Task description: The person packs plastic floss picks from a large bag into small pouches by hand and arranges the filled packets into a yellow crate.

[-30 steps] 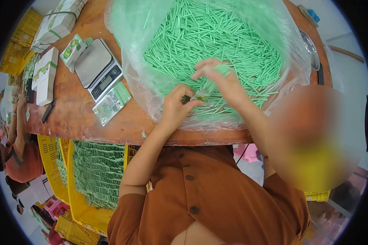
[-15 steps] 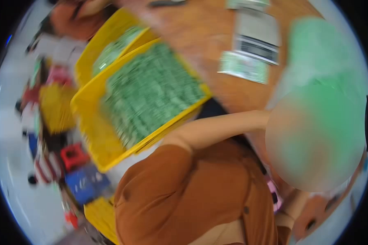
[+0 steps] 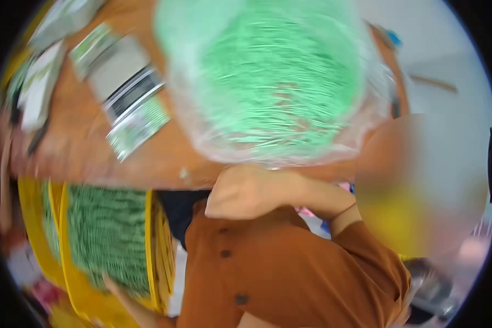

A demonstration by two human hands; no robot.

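Note:
My left hand (image 3: 112, 285) reaches into a yellow crate (image 3: 148, 246) at the lower left. It touches the packed green strips (image 3: 106, 235) there; a digit is stretched out, while much of the hand is blurred or hidden. Close in front of my brown shirt, my right hand (image 3: 240, 192) is closed, back of the hand up, by the table's near edge. Whatever its fingers may hold is hidden. Beyond it, a large clear plastic bag (image 3: 186, 123) lies on the table with loose thin green strips (image 3: 284, 71) in it.
Left of the bag, a digital scale (image 3: 120, 71) stands on the brown table (image 3: 93, 167), with a green-and-white packet (image 3: 139, 128) against it. White packs (image 3: 41, 87) lie farther left. A second yellow crate (image 3: 35, 218) adjoins the first. A blurred disc covers part of the right side.
The view has swung, so the bag is now at top centre and the crates at lower left. My left hand has moved from beside the bag to the crate; my right hand has come into sight.

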